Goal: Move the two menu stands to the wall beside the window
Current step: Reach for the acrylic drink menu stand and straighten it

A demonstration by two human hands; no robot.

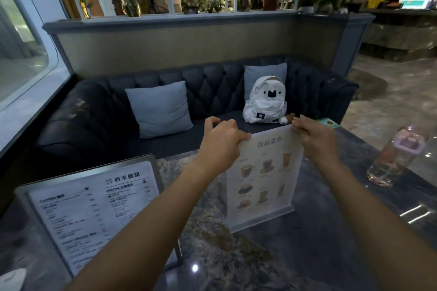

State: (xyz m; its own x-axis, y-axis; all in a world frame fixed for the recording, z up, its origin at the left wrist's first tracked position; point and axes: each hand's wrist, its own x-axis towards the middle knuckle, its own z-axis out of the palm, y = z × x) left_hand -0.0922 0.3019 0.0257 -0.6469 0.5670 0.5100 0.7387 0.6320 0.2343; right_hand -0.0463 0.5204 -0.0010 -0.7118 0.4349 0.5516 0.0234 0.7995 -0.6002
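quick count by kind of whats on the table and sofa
Menu stands: 2, the clear acrylic drinks menu stand gripped at its top by left hand and right hand, and the grey-framed coffee menu stand
Clear water bottles with pink lid: 1
Light blue cushions: 2
White cat-face backpacks: 1
Total: 6

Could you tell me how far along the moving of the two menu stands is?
Nothing looks finished yet. In hand: the left hand and right hand pinch the top corners of the drinks menu stand, its base on the table. Left: the framed coffee menu stand stands untouched, and neither is by the window.
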